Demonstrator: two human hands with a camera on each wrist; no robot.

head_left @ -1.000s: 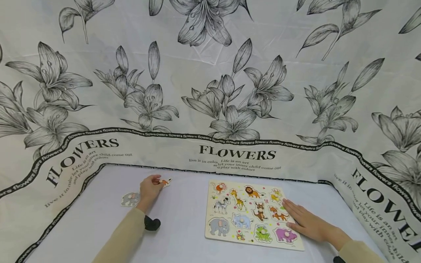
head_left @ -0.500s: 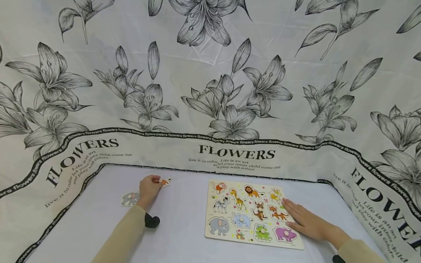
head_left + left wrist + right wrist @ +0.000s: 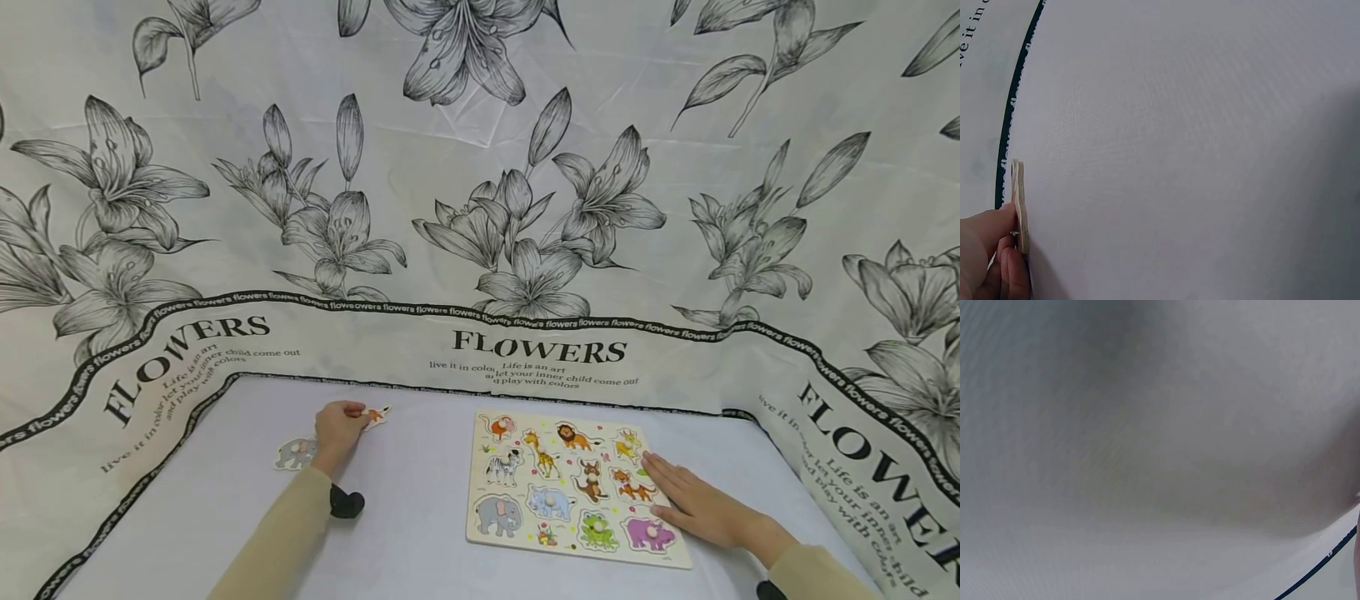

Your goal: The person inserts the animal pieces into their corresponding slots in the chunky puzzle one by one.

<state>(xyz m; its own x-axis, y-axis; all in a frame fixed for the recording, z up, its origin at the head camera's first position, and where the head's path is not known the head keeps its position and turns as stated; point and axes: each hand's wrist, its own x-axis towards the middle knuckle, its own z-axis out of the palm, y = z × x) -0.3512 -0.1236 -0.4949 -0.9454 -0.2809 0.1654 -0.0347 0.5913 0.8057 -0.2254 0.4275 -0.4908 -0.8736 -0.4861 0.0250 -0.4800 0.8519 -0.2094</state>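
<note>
In the head view my left hand (image 3: 339,435) pinches an orange animal puzzle piece (image 3: 377,416) near the back of the table. The left wrist view shows that piece (image 3: 1020,206) edge-on, a thin wooden slab between thumb and fingers. Just left of this hand lies a grey elephant puzzle piece (image 3: 295,453), partly covered by the wrist. My right hand (image 3: 705,505) rests with straight fingers along the right edge of a wooden animal puzzle board (image 3: 517,537). The right wrist view catches only a sliver of that hand at its right border.
A white cloth (image 3: 420,500) covers the table. Behind and around it rises a flower-printed curtain (image 3: 390,342) with a black lettered border. On the board sit several animals, among them a lion (image 3: 576,437), a frog (image 3: 597,531) and a purple hippo (image 3: 649,535).
</note>
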